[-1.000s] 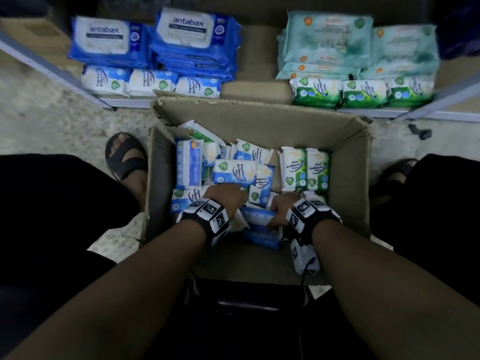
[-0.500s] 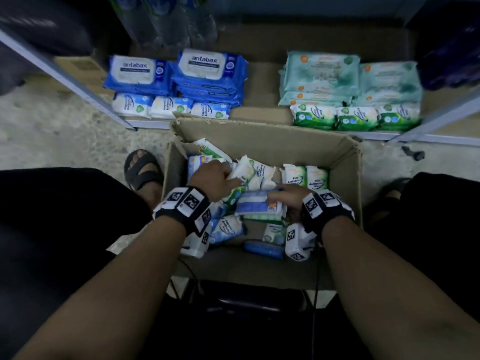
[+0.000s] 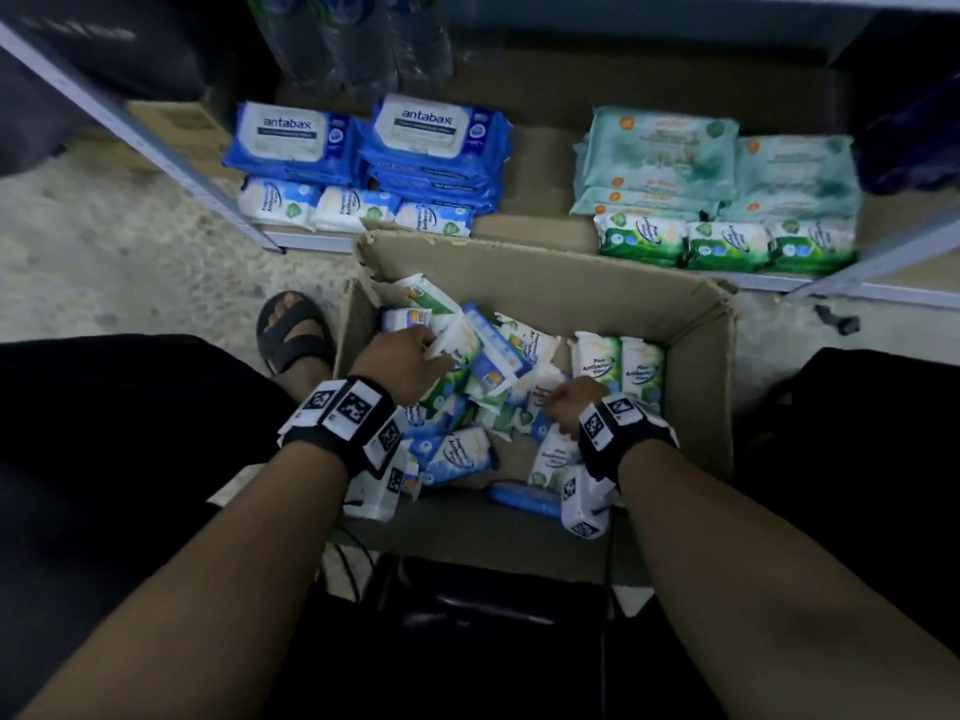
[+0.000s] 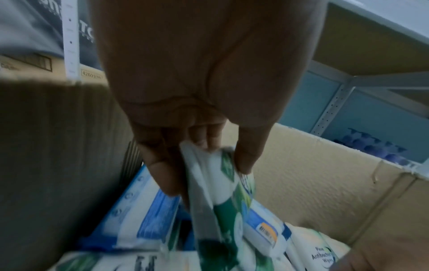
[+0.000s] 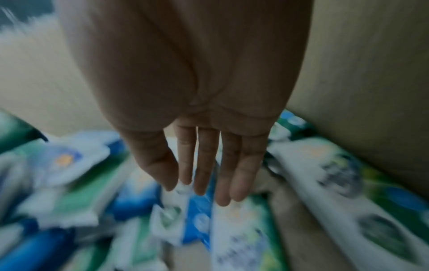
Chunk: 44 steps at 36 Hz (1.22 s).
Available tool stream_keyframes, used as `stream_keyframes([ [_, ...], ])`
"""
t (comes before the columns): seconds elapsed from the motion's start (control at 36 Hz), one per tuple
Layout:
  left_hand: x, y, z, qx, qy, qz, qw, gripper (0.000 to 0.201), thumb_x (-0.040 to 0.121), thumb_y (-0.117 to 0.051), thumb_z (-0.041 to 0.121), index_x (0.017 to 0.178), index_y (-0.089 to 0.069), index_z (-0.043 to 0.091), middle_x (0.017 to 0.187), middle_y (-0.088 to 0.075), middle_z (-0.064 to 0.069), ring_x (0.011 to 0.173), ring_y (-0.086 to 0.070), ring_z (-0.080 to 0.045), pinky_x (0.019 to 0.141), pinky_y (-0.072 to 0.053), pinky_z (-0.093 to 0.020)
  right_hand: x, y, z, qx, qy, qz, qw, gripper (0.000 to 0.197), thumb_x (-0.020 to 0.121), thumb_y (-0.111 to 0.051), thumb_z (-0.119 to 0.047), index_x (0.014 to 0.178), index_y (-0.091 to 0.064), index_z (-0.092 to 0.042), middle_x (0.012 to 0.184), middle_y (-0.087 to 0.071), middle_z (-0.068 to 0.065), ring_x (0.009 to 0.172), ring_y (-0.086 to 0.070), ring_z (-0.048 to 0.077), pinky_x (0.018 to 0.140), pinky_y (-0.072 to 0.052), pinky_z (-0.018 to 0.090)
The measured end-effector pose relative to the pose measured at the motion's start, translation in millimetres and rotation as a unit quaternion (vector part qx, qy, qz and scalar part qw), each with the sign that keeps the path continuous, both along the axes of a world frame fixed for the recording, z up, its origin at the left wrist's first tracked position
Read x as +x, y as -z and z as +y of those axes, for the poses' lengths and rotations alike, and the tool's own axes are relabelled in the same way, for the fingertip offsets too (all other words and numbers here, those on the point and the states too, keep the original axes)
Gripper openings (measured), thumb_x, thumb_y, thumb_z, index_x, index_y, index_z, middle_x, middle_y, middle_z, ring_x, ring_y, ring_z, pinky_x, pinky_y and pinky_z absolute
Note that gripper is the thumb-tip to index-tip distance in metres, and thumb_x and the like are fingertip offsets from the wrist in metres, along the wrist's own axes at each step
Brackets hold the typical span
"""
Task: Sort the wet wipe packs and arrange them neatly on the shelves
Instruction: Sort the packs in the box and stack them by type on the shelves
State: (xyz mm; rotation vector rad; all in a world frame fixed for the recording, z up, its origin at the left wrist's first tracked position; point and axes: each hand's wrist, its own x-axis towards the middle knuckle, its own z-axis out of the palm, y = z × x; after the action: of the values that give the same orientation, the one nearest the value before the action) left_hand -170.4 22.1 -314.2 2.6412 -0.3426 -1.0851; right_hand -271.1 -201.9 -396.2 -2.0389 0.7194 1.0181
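Fingers of left hand pinch a green pack in the box — right hand fingers straight, spread over packs, holding nothing.

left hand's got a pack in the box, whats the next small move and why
Probably lift the green pack clear of the box and carry it to the green row at the shelf's front right. The left hand already pinches it between fingers and thumb, and the shelf is sorted blue to the left, green to the right. The right hand is open over the pile, holding nothing.
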Motion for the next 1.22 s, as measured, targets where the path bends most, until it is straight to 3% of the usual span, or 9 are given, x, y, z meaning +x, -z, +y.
stream_keyframes([
  [0.08,-4.4,7.4,-3.5,0.017,0.034,0.047,0.998,0.050,0.097,-0.053,0.046,0.132,-0.051,0.009,0.125,-0.058,-0.014,0.110,-0.055,-0.033,0.086,-0.042,-0.035,-14.7,15.4,-5.2,-0.046,-0.148,0.067,0.986,0.029,0.099,-0.053,-0.027,0.110,-0.066,-0.003,0.110,-0.062,0.014,0.091,-0.062,0.029,0.083,-0.053,0.036],
  [0.14,-6.5,11.9,-5.4,0.028,0.041,0.070,0.996,0.053,0.097,-0.052,0.047,0.135,-0.048,0.010,0.129,-0.056,-0.013,0.115,-0.053,-0.032,0.091,-0.043,-0.035,-19.4,20.6,-6.5,-0.078,-0.213,0.063,0.972,0.034,0.099,-0.052,-0.029,0.122,-0.063,-0.006,0.123,-0.062,0.014,0.104,-0.061,0.029,0.088,-0.054,0.037],
  [0.36,-9.2,22.6,-13.7,0.037,0.026,0.078,0.996,0.052,0.098,-0.053,0.044,0.135,-0.047,0.008,0.133,-0.055,-0.014,0.118,-0.052,-0.032,0.094,-0.043,-0.036,-28.7,35.9,-6.3,-0.067,-0.255,0.087,0.961,0.082,0.083,-0.066,-0.048,0.151,-0.031,-0.017,0.150,-0.041,0.009,0.129,-0.047,0.029,0.103,-0.046,0.042],
  [0.5,-7.5,28.7,-15.1,0.044,0.037,0.080,0.995,0.048,0.099,-0.051,0.043,0.131,-0.048,0.008,0.131,-0.054,-0.015,0.116,-0.052,-0.032,0.083,-0.037,-0.031,-26.3,37.5,-7.1,-0.094,-0.235,0.052,0.966,0.068,0.087,-0.068,-0.026,0.144,-0.037,-0.005,0.140,-0.048,0.015,0.122,-0.053,0.030,0.097,-0.049,0.036],
  [0.61,-7.2,32.1,-16.4,0.049,0.038,0.082,0.995,0.049,0.099,-0.050,0.044,0.133,-0.048,0.009,0.134,-0.053,-0.014,0.118,-0.051,-0.032,0.080,-0.033,-0.028,-27.2,33.1,-12.0,-0.094,-0.263,0.041,0.959,0.032,0.093,-0.061,-0.022,0.122,-0.055,-0.009,0.123,-0.060,0.012,0.106,-0.059,0.027,0.081,-0.047,0.028],
  [0.67,-7.6,32.4,-17.4,0.050,0.036,0.082,0.995,0.051,0.098,-0.051,0.046,0.136,-0.046,0.010,0.136,-0.052,-0.013,0.120,-0.050,-0.031,0.081,-0.033,-0.027,-26.7,28.0,-11.9,-0.092,-0.291,0.044,0.951,0.029,0.095,-0.059,-0.025,0.121,-0.057,-0.012,0.125,-0.059,0.009,0.109,-0.058,0.025,0.084,-0.047,0.029],
  [0.86,-11.8,21.5,-22.9,0.041,0.024,0.085,0.995,0.052,0.097,-0.055,0.043,0.136,-0.048,0.009,0.135,-0.054,-0.013,0.121,-0.051,-0.029,0.089,-0.039,-0.031,-30.7,1.2,-13.7,-0.061,-0.216,0.023,0.974,0.040,0.091,-0.065,-0.036,0.126,-0.058,-0.019,0.126,-0.060,0.008,0.106,-0.059,0.028,0.087,-0.050,0.033],
  [1.03,-20.2,10.0,-37.5,0.035,0.048,0.095,0.994,0.047,0.100,-0.052,0.038,0.136,-0.047,0.008,0.134,-0.053,-0.014,0.118,-0.052,-0.030,0.083,-0.038,-0.029,-28.4,-31.5,-20.6,-0.064,-0.142,-0.021,0.988,0.038,0.089,-0.068,-0.023,0.125,-0.058,-0.015,0.127,-0.059,0.008,0.113,-0.057,0.029,0.081,-0.044,0.027],
  [1.22,-37.8,-12.0,-51.0,-0.022,0.007,0.086,0.996,0.050,0.099,-0.054,0.034,0.142,-0.044,0.010,0.146,-0.047,-0.011,0.128,-0.049,-0.028,0.098,-0.041,-0.032,-30.3,-83.2,-35.4,-0.059,0.003,-0.111,0.992,0.037,0.087,-0.066,-0.027,0.123,-0.062,-0.020,0.122,-0.062,0.005,0.109,-0.058,0.026,0.077,-0.042,0.024],
])
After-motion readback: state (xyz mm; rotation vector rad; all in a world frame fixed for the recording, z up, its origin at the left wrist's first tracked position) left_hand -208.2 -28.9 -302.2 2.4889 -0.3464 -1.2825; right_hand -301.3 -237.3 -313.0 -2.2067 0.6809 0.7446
